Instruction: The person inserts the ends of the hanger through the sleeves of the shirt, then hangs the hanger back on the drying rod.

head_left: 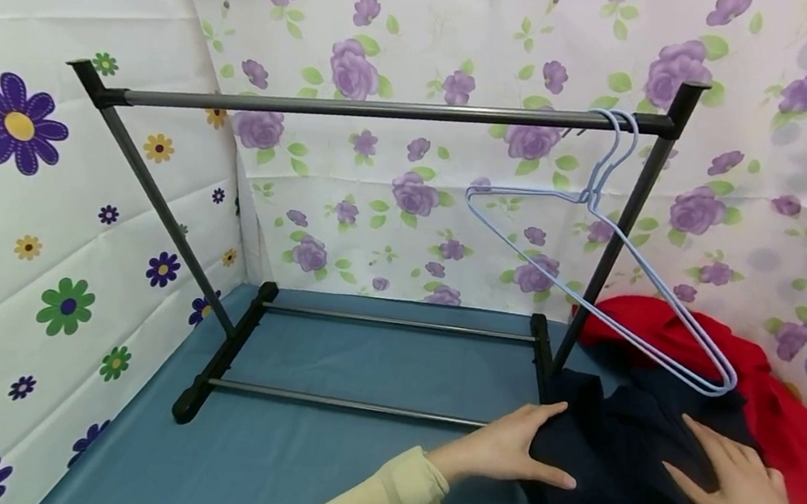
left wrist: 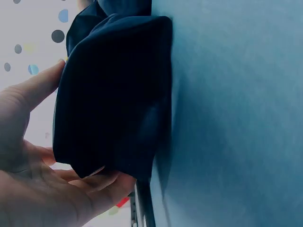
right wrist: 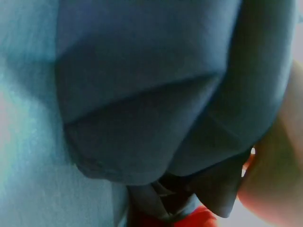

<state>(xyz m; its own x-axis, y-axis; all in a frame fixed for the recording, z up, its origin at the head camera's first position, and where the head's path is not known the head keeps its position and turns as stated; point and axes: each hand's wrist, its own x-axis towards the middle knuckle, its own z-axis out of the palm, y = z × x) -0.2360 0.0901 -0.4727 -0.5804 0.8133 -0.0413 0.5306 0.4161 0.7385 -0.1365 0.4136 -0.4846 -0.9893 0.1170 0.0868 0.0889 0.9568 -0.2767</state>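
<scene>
A dark navy garment (head_left: 619, 463) lies bunched at the right end of the table, by the foot of a black clothes rack (head_left: 398, 110). At its left side, my left hand (head_left: 511, 446) has its thumb and index finger spread apart. In the left wrist view the thumb touches the cloth (left wrist: 113, 94), and the other fingers reach partly behind its lower edge. My right hand (head_left: 744, 496) is over the garment's right side, thumb and fingers spread. The right wrist view shows folds of the cloth (right wrist: 142, 104), with little of the hand visible.
Light-blue hangers (head_left: 592, 195) hang at the right end of the rack's top bar, above the garment. A red garment (head_left: 797, 435) lies behind and to the right. The blue tabletop (head_left: 256, 469) extends left, with flower-patterned sheets (head_left: 400, 33) behind.
</scene>
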